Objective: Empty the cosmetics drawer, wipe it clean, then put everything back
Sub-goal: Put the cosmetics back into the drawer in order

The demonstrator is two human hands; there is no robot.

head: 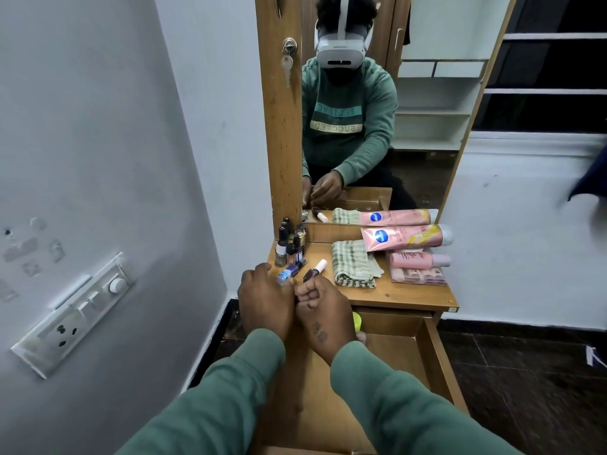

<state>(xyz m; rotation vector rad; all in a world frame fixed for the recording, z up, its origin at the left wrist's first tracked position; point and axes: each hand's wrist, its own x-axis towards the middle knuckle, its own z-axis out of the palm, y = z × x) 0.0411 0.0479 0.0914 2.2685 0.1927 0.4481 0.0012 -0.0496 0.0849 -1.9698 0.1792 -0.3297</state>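
Still emptying: both hands at the front edge of the top [410,295], among the nail polishes.

The right hand [323,310] has its fingers curled round the base of a dark bottle [313,271], white cap pointing away. The left hand [266,298] lies over the end of a blue bottle [288,272] lying on its side; I cannot tell whether it grips it. The drawer [437,359] stands pulled out below, with something yellow [357,320] at its back, so I judge the emptying unfinished. The cloth [353,264] sits folded beside the tubes [405,236]. Next I would let go of both bottles near the standing ones [289,243], then reach down for the yellow thing.
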